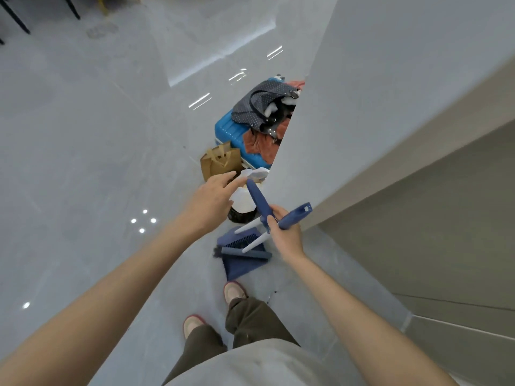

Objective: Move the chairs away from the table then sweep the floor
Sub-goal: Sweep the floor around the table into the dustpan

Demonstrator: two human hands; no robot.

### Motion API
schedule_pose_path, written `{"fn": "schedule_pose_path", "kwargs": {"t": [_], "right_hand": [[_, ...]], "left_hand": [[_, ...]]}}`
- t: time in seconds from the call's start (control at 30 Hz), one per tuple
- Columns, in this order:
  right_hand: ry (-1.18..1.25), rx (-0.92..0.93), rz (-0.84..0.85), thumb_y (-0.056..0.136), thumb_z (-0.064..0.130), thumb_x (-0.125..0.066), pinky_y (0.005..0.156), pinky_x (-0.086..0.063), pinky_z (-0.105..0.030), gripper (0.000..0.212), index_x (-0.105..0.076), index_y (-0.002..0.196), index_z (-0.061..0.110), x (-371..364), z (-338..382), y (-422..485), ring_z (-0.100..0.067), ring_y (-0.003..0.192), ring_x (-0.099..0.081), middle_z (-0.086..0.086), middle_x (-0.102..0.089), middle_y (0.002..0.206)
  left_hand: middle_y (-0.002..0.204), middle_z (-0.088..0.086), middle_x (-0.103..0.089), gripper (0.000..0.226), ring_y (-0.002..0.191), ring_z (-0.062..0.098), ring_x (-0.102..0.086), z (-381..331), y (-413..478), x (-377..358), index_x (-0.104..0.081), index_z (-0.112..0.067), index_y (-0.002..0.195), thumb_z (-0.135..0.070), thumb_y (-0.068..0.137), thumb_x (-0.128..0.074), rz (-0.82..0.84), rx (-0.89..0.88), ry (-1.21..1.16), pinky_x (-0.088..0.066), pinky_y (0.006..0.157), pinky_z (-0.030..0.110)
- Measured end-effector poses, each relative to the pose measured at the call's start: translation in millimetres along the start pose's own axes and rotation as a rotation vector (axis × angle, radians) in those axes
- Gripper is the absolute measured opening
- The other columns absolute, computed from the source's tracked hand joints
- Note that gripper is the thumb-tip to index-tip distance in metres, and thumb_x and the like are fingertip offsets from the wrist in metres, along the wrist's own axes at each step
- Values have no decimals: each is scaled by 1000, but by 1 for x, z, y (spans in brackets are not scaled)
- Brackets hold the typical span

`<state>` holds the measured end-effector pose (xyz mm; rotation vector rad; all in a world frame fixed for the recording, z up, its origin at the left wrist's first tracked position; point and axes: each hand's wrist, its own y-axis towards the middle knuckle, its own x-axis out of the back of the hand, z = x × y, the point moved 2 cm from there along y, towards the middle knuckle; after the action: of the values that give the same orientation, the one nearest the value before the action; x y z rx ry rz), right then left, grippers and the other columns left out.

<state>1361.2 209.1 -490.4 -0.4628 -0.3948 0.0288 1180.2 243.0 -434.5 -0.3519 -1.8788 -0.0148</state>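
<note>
Two blue handles (pixel 291 218) on white poles (pixel 248 225) sit in R hand (pixel 281 229), fingers curled round both where they cross. Rounded-tip handle (pixel 257 199) points up-left, square-end handle (pixel 299 213) points right. L hand (pixel 211 199) is spread, fingers straight, just beside the rounded tip; can't tell if touching. Poles run down to blue dustpan (pixel 242 267) & broom head (pixel 248 254) on grey floor (pixel 83 135), just ahead of person's shoes (pixel 234 291). Beyond: brown paper bag (pixel 218 162), blue suitcase (pixel 228 132) w/ clothes (pixel 256 143) on top. Black chair legs (pixel 16 18) far top-left, well apart from hands.
</note>
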Motion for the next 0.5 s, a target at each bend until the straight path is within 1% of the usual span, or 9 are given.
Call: {"fn": "schedule_pose_path", "kwargs": {"t": [0.07, 0.13, 0.17, 0.23, 0.3, 0.33, 0.37, 0.43, 0.5], "right_hand": [[-43, 36, 70, 96, 17, -51, 96, -49, -32, 33, -57, 128, 13, -11, 11, -8, -20, 113, -58, -5, -63, 124], [-56, 80, 118, 96, 14, -50, 94, -49, -31, 27, -61, 121, 10, -25, 23, -16, -18, 106, -60, -4, -65, 115], [-61, 100, 141, 96, 12, -50, 92, -50, -29, 23, -63, 116, 10, -32, 29, -20, -16, 100, -60, -2, -65, 108], [-75, 127, 186, 96, 10, -50, 84, -49, -25, 16, -65, 101, 13, -47, 41, -29, -14, 93, -59, -2, -64, 101], [-81, 131, 202, 95, 10, -50, 78, -48, -23, 18, -62, 85, 19, -60, 51, -35, -17, 91, -61, -8, -67, 99], [-78, 138, 218, 95, 9, -50, 77, -48, -22, 21, -60, 81, 22, -70, 56, -39, -19, 90, -62, -11, -69, 97], [-80, 143, 230, 95, 9, -49, 77, -48, -23, 21, -58, 81, 22, -77, 63, -41, -20, 88, -64, -14, -70, 93], [-90, 159, 254, 95, 7, -47, 76, -50, -27, 19, -58, 84, 18, -95, 75, -46, -23, 80, -65, -16, -69, 83], [-69, 180, 289, 94, 3, -45, 80, -53, -30, 22, -57, 83, 17, -113, 84, -47, -21, 70, -66, -11, -66, 67]], "left_hand": [[158, 1, -19, 71, 144, 25, -19, 7, -12, 0, -19, -28, 150, -12, 92, -56, 1, -28, 65, -28, 114, 39], [159, 0, -13, 75, 146, 26, -13, 16, -26, 2, -14, -28, 151, -15, 92, -58, 26, -44, 165, -25, 115, 41], [159, 0, -14, 74, 146, 25, -13, 22, -34, 2, -14, -27, 151, -19, 92, -58, 51, -38, 204, -24, 116, 42], [152, 2, -30, 66, 142, 25, -23, 34, -51, -1, -24, -23, 148, -29, 92, -57, 99, -2, 262, -26, 113, 42], [135, 3, -51, 52, 127, 24, -43, 46, -69, -6, -41, -18, 136, -38, 91, -56, 182, 53, 309, -33, 103, 36], [126, 4, -57, 44, 118, 24, -51, 53, -83, -9, -47, -15, 128, -39, 91, -55, 226, 98, 310, -37, 96, 34], [119, 6, -61, 38, 111, 25, -56, 57, -95, -13, -52, -13, 121, -39, 93, -52, 274, 142, 285, -40, 88, 33], [112, 12, -63, 31, 97, 26, -59, 69, -124, -23, -57, -8, 113, -33, 97, -46, 321, 287, 120, -39, 73, 30], [111, 15, -61, 31, 96, 29, -58, 84, -151, -33, -55, -5, 110, -31, 99, -42, 275, 438, -44, -36, 70, 32]]}}
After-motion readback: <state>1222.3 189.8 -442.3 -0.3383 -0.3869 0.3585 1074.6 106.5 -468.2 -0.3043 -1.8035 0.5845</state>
